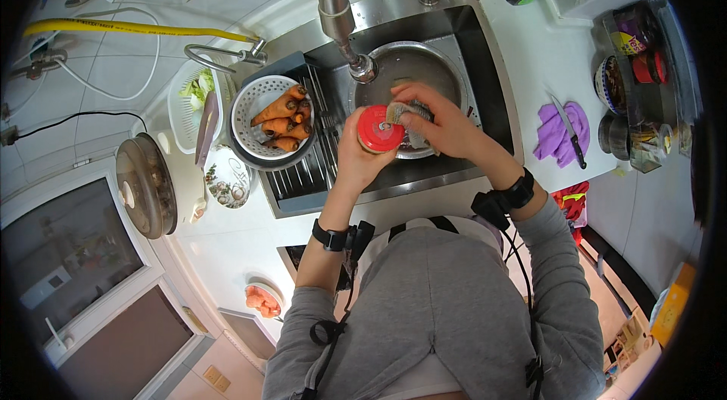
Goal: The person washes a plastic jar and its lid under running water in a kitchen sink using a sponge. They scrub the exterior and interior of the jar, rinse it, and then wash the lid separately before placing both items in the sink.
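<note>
Over the front of the steel sink, my left hand (363, 161) is wrapped around a jar with a red lid (379, 128). My right hand (440, 121) grips a wet greyish cloth or scrubber (413, 119) and presses it to the lid's right edge. The jar's body is mostly hidden by my fingers. Behind and below the hands, a round metal basin (406, 67) stands in the sink with water in it. A steel faucet head (363, 69) hangs above the basin's left side.
Left of the basin, a white colander (241, 116) of carrots (281, 107) sits beside a drying rack (326, 133). A plate (227, 175), a white basket (177, 104) and a lidded pot (147, 184) stand farther left. On the right counter, a knife (569, 130) lies on a purple cloth (548, 127).
</note>
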A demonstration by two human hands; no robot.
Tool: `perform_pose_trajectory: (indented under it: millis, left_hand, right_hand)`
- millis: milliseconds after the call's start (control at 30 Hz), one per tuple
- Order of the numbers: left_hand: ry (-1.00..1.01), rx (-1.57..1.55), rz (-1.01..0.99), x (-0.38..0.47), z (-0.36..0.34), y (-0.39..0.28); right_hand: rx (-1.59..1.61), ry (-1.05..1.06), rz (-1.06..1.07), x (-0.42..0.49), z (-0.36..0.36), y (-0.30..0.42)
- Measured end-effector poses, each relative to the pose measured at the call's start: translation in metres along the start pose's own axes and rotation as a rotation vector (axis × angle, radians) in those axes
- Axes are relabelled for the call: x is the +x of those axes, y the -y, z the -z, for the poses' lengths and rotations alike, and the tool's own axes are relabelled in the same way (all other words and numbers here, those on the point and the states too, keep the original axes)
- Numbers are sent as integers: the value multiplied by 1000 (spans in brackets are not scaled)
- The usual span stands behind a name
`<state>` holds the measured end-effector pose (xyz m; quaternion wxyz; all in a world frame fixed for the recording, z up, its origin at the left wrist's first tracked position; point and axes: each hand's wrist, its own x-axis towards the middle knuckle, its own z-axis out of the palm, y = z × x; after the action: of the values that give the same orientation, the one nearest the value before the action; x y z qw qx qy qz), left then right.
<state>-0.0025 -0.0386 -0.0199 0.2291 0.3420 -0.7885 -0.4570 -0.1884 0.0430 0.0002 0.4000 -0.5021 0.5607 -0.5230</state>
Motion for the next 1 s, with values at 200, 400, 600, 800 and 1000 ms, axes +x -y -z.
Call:
perform_pose_trajectory:
  millis: [200, 400, 600, 800, 1000]
  left_hand:
    - [20, 18, 1, -2, 1, -1]
    - [59, 79, -60, 0, 7, -10]
    - [65, 35, -68, 10, 19, -27]
    - [153, 4, -97, 20, 28, -31]
    - [198, -30, -54, 15, 29, -35]
  right_hand:
    - [-24, 73, -86, -5, -13, 15]
    - [-132, 75, -175, 3, -10, 29]
    - [-194, 79, -374, 9, -10, 50]
    - [-95, 151, -92, 12, 0, 48]
    - [-136, 156, -53, 12, -3, 52]
